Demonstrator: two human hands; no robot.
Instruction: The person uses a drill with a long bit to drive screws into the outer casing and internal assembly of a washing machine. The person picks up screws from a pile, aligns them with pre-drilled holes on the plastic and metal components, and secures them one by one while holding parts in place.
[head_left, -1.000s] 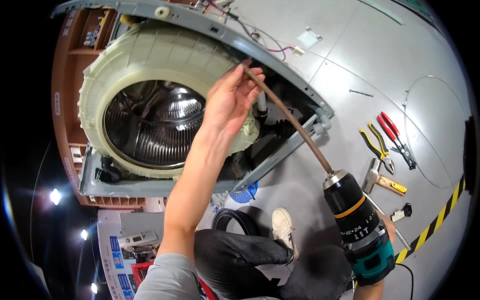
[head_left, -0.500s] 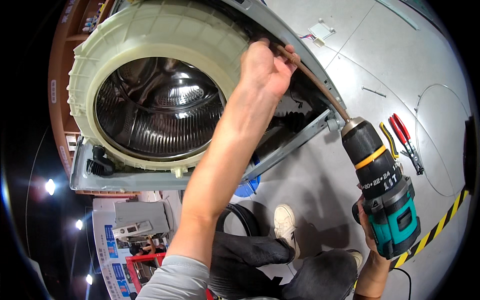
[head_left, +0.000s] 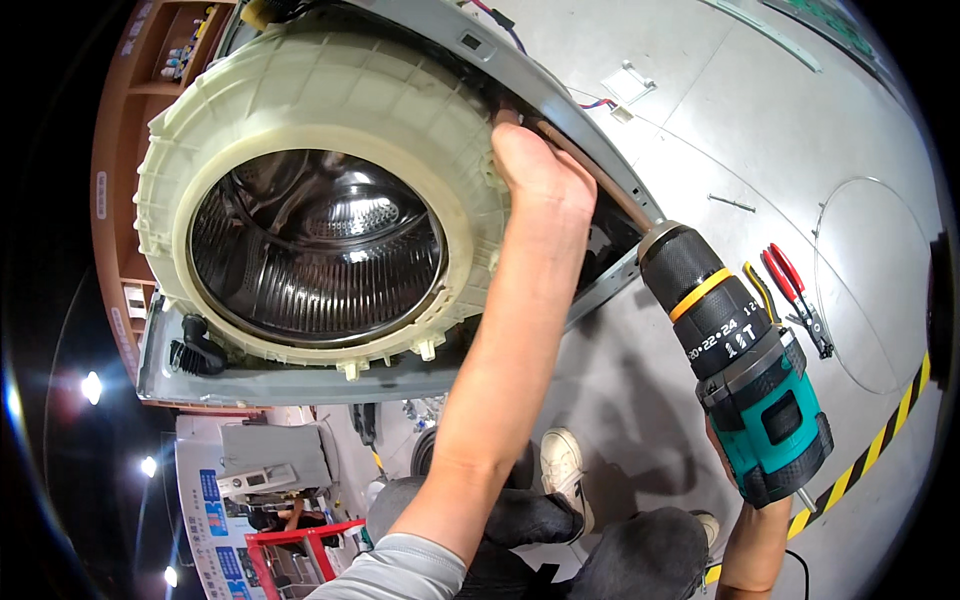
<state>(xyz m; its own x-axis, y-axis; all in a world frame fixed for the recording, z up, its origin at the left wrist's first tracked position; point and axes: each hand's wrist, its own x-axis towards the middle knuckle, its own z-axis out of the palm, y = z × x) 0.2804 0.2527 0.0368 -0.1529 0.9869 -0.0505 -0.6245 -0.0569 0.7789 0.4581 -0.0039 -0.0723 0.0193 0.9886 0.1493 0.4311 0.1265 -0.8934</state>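
Observation:
My right hand (head_left: 724,462) grips a teal and black cordless drill (head_left: 768,425) from behind, with much of the hand hidden by the tool. A long brownish rod (head_left: 618,197) runs from the chuck into the gap between a washing machine's cream plastic tub (head_left: 330,105) and the grey cabinet edge (head_left: 560,95). My left hand (head_left: 548,172) is in that gap, closed around the rod near its far part; most of its fingertips are hidden. Inside the tub's round opening shows the shiny steel drum (head_left: 345,235). The rod's far end is out of sight.
On the floor to the right lie red-handled pliers (head_left: 785,275), a yellow-and-black handled tool (head_left: 757,287), a metal bolt (head_left: 732,203), a thin wire loop (head_left: 822,260) and a small white part (head_left: 630,82). Yellow-black tape (head_left: 880,445) edges the floor. A red frame (head_left: 300,555) stands lower left.
The drill has moved left, closer to the machine, and less of the rod shows between chuck and cabinet. My left hand remains at the gap, its fingers now more hidden. The view has shifted slightly.

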